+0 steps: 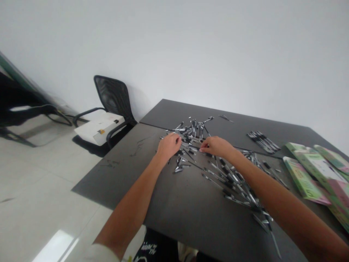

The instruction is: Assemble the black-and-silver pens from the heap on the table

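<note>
My left hand (168,146) is curled closed over the left side of a heap of loose pen parts (195,127); what its fingers hold, if anything, is hidden. My right hand (217,146) is closed in a pinch at the right side of the heap. Slim dark pieces lie at its fingertips, but I cannot make out what is between them. Small silver and clear tips (180,167) lie just in front of my left hand. Under and beside my right forearm spreads a long pile of clear pens with black parts (237,182).
A neat row of pens (263,141) lies at the back right. Green and pink boxes (308,178) are stacked on the right of the dark table (177,207). A black mesh chair (113,96) with a white box (100,127) on it stands left. Behind is a white wall.
</note>
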`<state>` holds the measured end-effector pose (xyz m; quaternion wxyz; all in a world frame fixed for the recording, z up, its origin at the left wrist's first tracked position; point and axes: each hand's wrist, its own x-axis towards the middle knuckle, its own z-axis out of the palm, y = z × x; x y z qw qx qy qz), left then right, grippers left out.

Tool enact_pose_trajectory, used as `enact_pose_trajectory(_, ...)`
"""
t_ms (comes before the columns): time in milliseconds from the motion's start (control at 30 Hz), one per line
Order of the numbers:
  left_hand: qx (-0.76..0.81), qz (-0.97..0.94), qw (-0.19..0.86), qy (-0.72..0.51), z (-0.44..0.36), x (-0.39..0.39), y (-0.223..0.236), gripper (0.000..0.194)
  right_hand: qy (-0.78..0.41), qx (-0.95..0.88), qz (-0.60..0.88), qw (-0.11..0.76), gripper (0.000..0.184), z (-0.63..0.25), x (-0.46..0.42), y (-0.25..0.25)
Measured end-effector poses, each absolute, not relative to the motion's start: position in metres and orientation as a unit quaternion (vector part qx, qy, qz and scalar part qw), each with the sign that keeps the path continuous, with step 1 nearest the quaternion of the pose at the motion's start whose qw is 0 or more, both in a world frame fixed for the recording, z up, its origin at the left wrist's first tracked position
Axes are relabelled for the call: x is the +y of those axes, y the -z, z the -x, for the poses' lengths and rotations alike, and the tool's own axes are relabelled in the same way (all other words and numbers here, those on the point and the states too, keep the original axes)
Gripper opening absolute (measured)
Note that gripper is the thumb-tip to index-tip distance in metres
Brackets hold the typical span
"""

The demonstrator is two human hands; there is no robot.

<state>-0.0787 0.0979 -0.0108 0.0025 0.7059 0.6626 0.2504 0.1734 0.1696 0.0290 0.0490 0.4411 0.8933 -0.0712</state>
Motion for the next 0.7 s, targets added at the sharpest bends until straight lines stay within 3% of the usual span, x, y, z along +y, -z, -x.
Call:
enact_pose_trajectory(300,0.636,-0.715,0.005,-0.291,0.078,0.098,0.011,0.027,0.077,0.895,-0.431,0.086,0.017,-0.174,0.162,-0.029)
enact_pose_trajectory(567,0.523,-0.776,-0.002,-0.353,0.063,0.089,0.002,0.035,0.057,0.924,-0.377,0.025,0.024,-0.173,0.148,-0.058)
enact_pose_trajectory(700,0.44,-0.848,0.003,-0.296,0.057,0.086,0.0,0.034,0.052,0.932,-0.359,0.019,0.021,-0.17,0.144,-0.067)
